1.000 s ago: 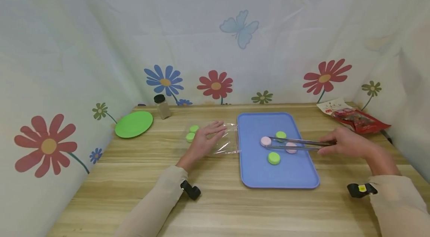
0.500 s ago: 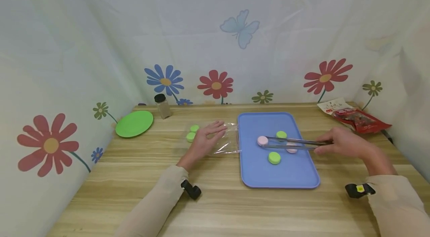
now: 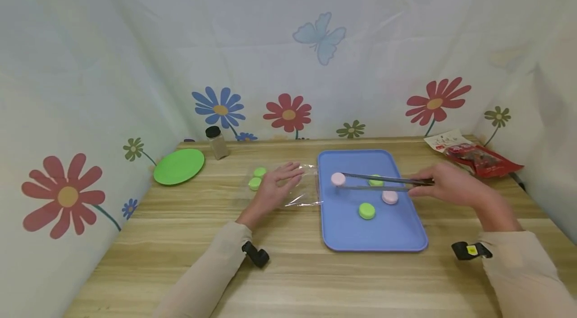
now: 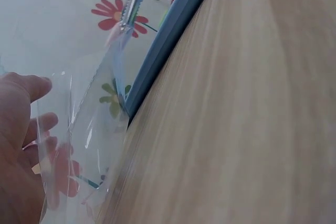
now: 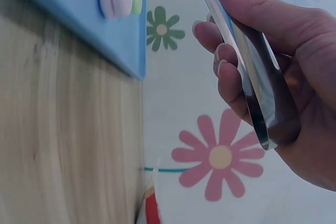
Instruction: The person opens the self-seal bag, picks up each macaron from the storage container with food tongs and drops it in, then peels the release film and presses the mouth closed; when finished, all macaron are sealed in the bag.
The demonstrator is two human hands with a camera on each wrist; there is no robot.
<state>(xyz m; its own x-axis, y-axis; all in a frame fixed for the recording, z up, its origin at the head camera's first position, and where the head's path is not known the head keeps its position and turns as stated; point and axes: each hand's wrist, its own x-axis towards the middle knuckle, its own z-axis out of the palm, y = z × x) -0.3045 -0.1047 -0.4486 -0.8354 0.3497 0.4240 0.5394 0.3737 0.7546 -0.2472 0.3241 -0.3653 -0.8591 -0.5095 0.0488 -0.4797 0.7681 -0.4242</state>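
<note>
My left hand lies at a clear plastic bag, fingers extended and thumb apart. In the left wrist view, the bag's film stands up beside the fingertips. Two green macarons are at the bag's left end. My right hand grips metal tongs. Between the tong tips is a pink macaron, above the left part of the blue tray. A second pink macaron and two green ones, a nearer macaron and a farther one, lie on the tray.
A green plate lies at the table's back left, next to a black-capped jar. Red and white snack packaging lies at the back right. A flower-printed curtain hangs behind the wooden table.
My right hand has moved left with the tongs, carrying the pink macaron toward the tray's left edge and slightly up. My left hand has stayed in place.
</note>
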